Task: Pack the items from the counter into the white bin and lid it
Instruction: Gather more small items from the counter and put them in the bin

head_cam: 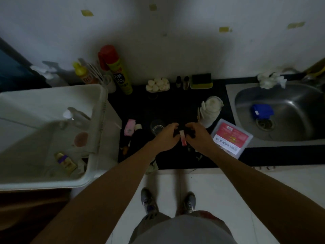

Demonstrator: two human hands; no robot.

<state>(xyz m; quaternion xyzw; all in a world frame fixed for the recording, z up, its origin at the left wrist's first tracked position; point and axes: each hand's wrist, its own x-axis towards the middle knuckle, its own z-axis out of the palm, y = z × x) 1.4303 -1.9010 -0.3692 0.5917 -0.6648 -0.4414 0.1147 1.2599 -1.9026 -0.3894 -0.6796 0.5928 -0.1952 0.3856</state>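
Between the two fists, a pink-and-white tube (183, 140) hangs, caught against a dark bundle (192, 134) that the left hand (167, 137) and the right hand (198, 137) both clench. Just beyond the left knuckles stands a clear glass (156, 127), and a hasty lift could tip it. Well to the left of the grip waits the white bin (102, 106). I reckon the loosely caught tube may slip on the way across.

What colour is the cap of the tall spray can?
The cap is red; head view shows it.
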